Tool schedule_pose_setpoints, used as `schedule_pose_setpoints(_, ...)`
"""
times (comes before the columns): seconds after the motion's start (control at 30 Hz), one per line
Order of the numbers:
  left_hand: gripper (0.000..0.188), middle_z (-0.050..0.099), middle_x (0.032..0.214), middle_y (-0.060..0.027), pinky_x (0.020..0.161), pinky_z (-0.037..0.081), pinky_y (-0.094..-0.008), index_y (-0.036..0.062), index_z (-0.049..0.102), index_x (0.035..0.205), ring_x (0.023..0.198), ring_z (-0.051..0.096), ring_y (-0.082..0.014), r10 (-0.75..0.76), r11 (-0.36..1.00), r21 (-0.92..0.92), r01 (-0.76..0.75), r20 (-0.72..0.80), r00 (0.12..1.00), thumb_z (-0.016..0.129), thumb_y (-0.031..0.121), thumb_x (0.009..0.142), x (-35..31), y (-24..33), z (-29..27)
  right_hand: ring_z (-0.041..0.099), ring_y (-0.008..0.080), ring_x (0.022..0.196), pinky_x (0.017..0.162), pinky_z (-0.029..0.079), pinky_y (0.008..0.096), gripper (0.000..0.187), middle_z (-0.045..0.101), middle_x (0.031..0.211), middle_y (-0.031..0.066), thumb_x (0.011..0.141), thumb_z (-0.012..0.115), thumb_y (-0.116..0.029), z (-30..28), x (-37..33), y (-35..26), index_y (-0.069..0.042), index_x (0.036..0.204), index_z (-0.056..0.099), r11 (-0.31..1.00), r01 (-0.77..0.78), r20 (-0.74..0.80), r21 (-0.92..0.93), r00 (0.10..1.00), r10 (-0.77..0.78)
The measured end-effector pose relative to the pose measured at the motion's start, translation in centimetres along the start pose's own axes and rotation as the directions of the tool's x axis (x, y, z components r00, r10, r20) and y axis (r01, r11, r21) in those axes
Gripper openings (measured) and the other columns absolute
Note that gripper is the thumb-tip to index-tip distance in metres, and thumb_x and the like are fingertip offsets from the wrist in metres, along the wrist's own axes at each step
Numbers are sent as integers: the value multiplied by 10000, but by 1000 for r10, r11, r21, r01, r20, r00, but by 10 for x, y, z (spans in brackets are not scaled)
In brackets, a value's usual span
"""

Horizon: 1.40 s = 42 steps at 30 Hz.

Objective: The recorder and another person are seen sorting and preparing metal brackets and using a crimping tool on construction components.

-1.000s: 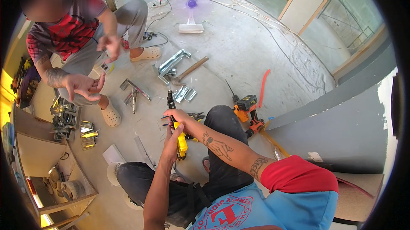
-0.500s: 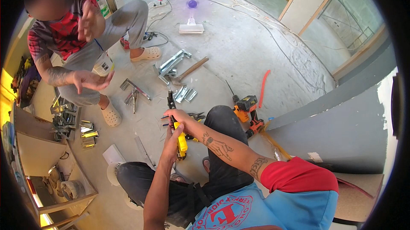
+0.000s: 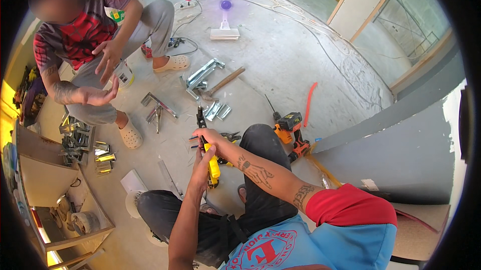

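Both my hands hold a hand riveter with yellow grips and a black head (image 3: 201, 119), its nose pointing away from me. My left hand (image 3: 201, 166) is wrapped round the yellow grip from below. My right hand (image 3: 209, 137) closes on the tool higher up, near the black body, its fingers partly hidden. Just beyond my right wrist, cutting pliers (image 3: 231, 137) lie on the floor. Short bent metal channel pieces (image 3: 216, 110) lie past the riveter's nose, near a hammer (image 3: 225, 82) with a wooden handle.
Two orange-and-black cordless drills (image 3: 287, 123) rest by my right knee, beside a red strip (image 3: 310, 103). A co-worker (image 3: 82, 34) squats at the left, near stacked metal pieces (image 3: 75, 140) and a wooden box (image 3: 102, 222). Cables (image 3: 320, 32) cross the floor.
The co-worker's raised hand has come down, and both of that person's hands are now closer together. My hands and the riveter look unmoved.
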<state>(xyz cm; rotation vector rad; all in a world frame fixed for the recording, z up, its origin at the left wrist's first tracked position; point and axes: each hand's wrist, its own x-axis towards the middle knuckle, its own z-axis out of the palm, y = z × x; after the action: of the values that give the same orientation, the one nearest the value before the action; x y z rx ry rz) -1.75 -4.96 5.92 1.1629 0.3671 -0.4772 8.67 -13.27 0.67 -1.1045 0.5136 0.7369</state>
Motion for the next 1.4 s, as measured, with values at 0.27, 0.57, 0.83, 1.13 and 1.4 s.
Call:
schedule_pose_setpoints(0.27, 862, 440, 1188, -50, 831, 402, -281, 42, 218, 1447, 954, 460, -139, 2, 1000, 10, -2, -14, 1000, 629, 479, 827, 5, -5, -7, 477, 186, 595, 535, 410, 333, 265, 489, 700, 50, 718, 704, -235, 5, -5, -2, -46, 794, 534, 1000, -4, -4, 11, 1000, 4)
schedule_pose_setpoints(0.57, 1069, 358, 1389, -180, 961, 389, -356, 2, 33, 1476, 1239, 416, -273, -20, 999, 29, 19, 12, 1000, 672, 504, 781, 3, -2, -6, 483, 188, 628, 550, 416, 340, 310, 492, 750, 55, 727, 699, -235, 1, 0, 1, -20, 889, 545, 1000, -2, 30, 18, 1000, 2)
schedule_pose_setpoints(0.83, 1055, 376, 1374, -165, 904, 425, -342, 11, 39, 1478, 1194, 447, -257, -35, 999, 24, 34, 9, 999, 675, 488, 785, 1, 0, -6, 485, 190, 634, 552, 418, 340, 318, 495, 761, 56, 726, 701, -239, 1, 0, 0, -25, 905, 549, 1000, -8, 16, 3, 1000, 8)
schedule_pose_setpoints(1.13, 1043, 393, 1355, -162, 854, 449, -341, 23, 51, 1479, 1162, 467, -252, -9, 1000, 7, 9, 9, 1000, 675, 487, 785, 3, -3, -8, 477, 186, 634, 556, 412, 338, 312, 492, 754, 53, 724, 703, -247, 2, 2, 2, -30, 884, 547, 1000, -5, 23, 9, 1000, 5)
schedule_pose_setpoints(1.4, 1075, 379, 1372, -186, 835, 463, -354, 24, 35, 1480, 1177, 461, -274, -19, 999, 28, 19, 18, 1000, 674, 519, 771, 6, -6, -11, 464, 181, 608, 539, 408, 337, 306, 489, 728, 41, 724, 703, -257, 2, 3, 1, -40, 872, 545, 1000, -25, 18, 0, 1000, 25)
